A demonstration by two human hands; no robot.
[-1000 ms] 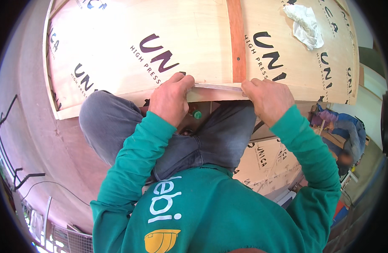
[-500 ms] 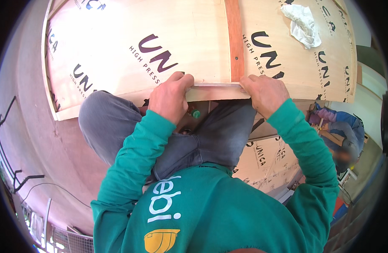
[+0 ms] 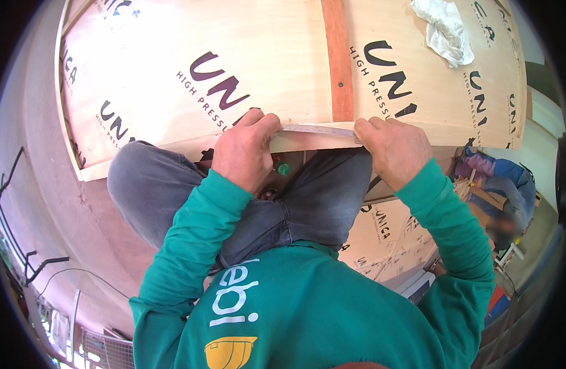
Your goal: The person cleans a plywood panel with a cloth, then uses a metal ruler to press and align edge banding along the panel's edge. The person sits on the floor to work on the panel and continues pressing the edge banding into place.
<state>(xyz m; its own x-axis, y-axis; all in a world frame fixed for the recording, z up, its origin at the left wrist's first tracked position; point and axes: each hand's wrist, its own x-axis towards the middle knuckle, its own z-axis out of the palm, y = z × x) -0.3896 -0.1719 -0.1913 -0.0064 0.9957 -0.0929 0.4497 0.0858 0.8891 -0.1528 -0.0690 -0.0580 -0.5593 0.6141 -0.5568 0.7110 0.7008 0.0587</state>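
A thin, pale, narrow strip stretches between my hands along the near edge of a light plywood panel. My left hand, fingers curled, grips the strip's left end. Its other end is pinched between the thumb and fingers of my right hand. The strip is slightly tilted and lies at the panel's edge, close to an orange-red wooden batten running away from me. Whether it is a ruler or an edging strip I cannot tell. My palms hide both its ends.
A crumpled white cloth lies on the panel's far right. Below the panel, between my legs, a green bottle cap shows. More printed board is at my right, where another person sits. Black metal bars stand at left.
Both hands still grip the strip. The strip now shows more of its pale face and tilts slightly down to the right. My view has shifted a little.
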